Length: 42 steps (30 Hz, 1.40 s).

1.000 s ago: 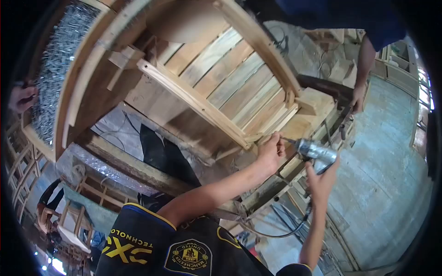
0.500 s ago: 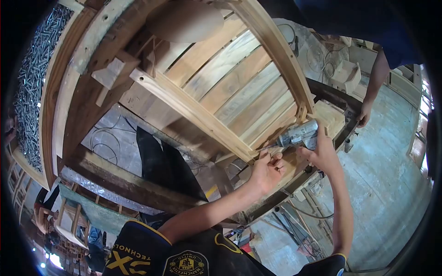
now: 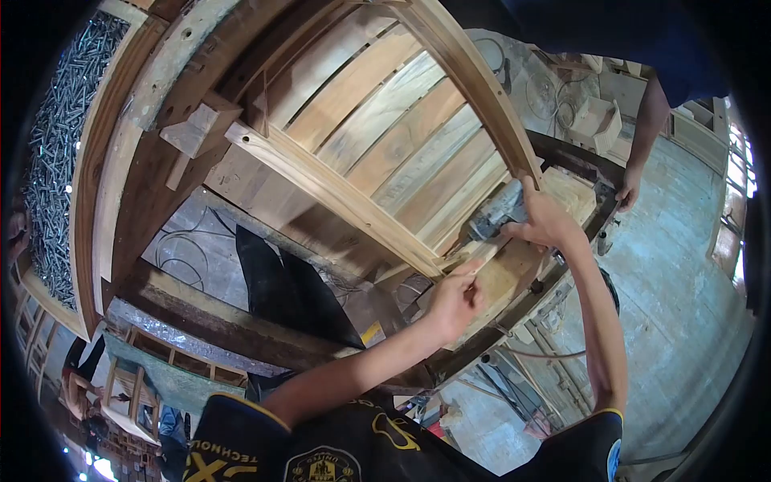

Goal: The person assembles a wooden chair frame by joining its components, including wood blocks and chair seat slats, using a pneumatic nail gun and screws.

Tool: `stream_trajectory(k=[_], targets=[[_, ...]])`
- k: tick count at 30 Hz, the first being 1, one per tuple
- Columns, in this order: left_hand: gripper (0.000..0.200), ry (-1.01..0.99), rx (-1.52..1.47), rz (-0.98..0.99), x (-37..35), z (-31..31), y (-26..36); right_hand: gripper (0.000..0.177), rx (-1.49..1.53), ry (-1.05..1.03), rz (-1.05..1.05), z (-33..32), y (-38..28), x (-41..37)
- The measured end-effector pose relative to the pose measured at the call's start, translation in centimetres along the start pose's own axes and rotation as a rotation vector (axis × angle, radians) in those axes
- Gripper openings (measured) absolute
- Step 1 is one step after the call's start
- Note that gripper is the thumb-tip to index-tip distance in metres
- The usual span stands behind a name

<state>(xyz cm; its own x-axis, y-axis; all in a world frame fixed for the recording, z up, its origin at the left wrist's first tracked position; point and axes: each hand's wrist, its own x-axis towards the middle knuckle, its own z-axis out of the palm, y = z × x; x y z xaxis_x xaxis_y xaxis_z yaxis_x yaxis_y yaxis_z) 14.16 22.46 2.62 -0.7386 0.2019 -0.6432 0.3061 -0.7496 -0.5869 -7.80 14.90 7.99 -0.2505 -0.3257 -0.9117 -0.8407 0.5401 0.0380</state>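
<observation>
My right hand (image 3: 544, 218) grips a silver-grey power driver (image 3: 499, 210), its nose pointing down and left toward the near corner of a slatted wooden frame (image 3: 337, 193). Close to that corner is my left hand (image 3: 456, 307), its fingers curled and thumb and forefinger close together beside the frame's end. Whatever may be between those fingertips is too small to tell. The driver's tip is hard to make out against the wood. Pale slats (image 3: 401, 136) run across inside the frame.
A wooden bin of loose screws (image 3: 68, 161) stands at the far left. Another person's hand (image 3: 628, 197) rests on the dark bench edge at the right. A hose (image 3: 546, 353) hangs below the bench. Another person works at the lower left.
The driver and my right hand have moved up and left, tilting over the frame's corner. My left hand has shifted slightly down and left, its fingers more closed.
</observation>
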Motion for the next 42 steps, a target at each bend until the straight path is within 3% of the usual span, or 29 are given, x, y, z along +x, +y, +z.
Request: stream_trajectory(k=[2,4,6,7,10,13,15,16,18,20,22,24,25,27,29,31,33,34,37,40,42], targets=[[0.033,0.054,0.425,-0.017,-3.8,-1.1,1.5,0.083,-0.015,-0.017,0.011,0.0,-0.3,0.7],[0.029,0.142,0.613,0.116,-7.5,-1.7,3.7,0.08,-0.078,0.034,-0.046,0.7,0.5,0.9],[0.025,0.155,0.639,0.423,-11.4,-2.1,6.3,0.082,0.018,-0.078,0.093,-0.2,-1.6,-0.4],[0.02,0.132,0.773,0.789,-12.4,-3.7,6.8,0.082,0.067,-0.127,0.154,-0.8,-2.4,-1.0],[0.017,0.306,0.737,0.969,-15.0,-6.1,11.2,0.086,-0.049,0.008,-0.046,0.6,0.2,-0.1],[0.015,0.371,0.704,0.963,-16.5,-6.8,12.8,0.085,0.015,0.283,-0.078,-0.2,0.9,-4.0],[0.013,0.362,0.912,0.934,-17.2,-6.8,12.4,0.082,0.103,0.534,-0.029,-0.2,0.3,-10.1],[0.013,0.364,1.029,0.906,-17.3,-7.1,12.1,0.079,0.143,0.689,0.016,0.7,0.0,-14.0],[0.014,0.292,1.18,0.827,-16.8,-7.3,10.9,0.074,0.263,1.22,-0.017,5.1,-0.3,-20.7],[0.013,0.202,1.29,0.74,-16.3,-7.1,10.0,0.069,0.986,1.304,0.094,11.6,-1.3,-26.6],[0.016,0.125,1.338,0.631,-15.6,-6.8,9.4,0.052,1.585,1.462,0.112,19.5,-3.2,-30.3],[0.03,0.205,1.243,0.756,-13.3,-6.4,10.3,0.041,1.784,1.116,0.034,24.9,-3.8,-33.5],[0.038,0.248,1.195,0.808,-12.3,-6.1,10.8,0.036,1.731,1.253,0.09,27.9,-4.2,-33.2],[0.062,0.272,1.055,0.825,-11.3,-3.8,13.5,0.042,1.621,1.105,0.233,31.0,-4.5,-33.9],[0.072,0.267,0.994,0.894,-7.0,-2.8,20.7,0.039,1.635,1.03,0.181,33.8,-4.5,-31.3],[0.073,0.25,0.938,1.053,-4.8,-0.8,23.8,0.036,1.554,1.127,0.075,35.6,-4.4,-27.7],[0.069,0.218,0.785,1.028,-3.0,0.4,26.7,0.038,1.382,0.853,0.233,35.4,-3.6,-26.3],[0.067,0.2,0.708,1.02,-2.7,1.2,27.5,0.039,1.339,0.908,0.211,35.6,-3.6,-25.4],[0.059,0.168,0.723,1.07,-3.9,1.6,26.1,0.04,1.092,0.731,0.283,31.7,-4.2,-26.8],[0.055,0.129,0.801,0.958,-2.3,0.7,30.1,0.048,1.142,0.687,0.303,31.6,-3.7,-24.7],[0.052,0.048,0.823,0.944,-3.4,0.4,29.3,0.049,1.242,0.746,0.243,32.8,-4.2,-24.3]])
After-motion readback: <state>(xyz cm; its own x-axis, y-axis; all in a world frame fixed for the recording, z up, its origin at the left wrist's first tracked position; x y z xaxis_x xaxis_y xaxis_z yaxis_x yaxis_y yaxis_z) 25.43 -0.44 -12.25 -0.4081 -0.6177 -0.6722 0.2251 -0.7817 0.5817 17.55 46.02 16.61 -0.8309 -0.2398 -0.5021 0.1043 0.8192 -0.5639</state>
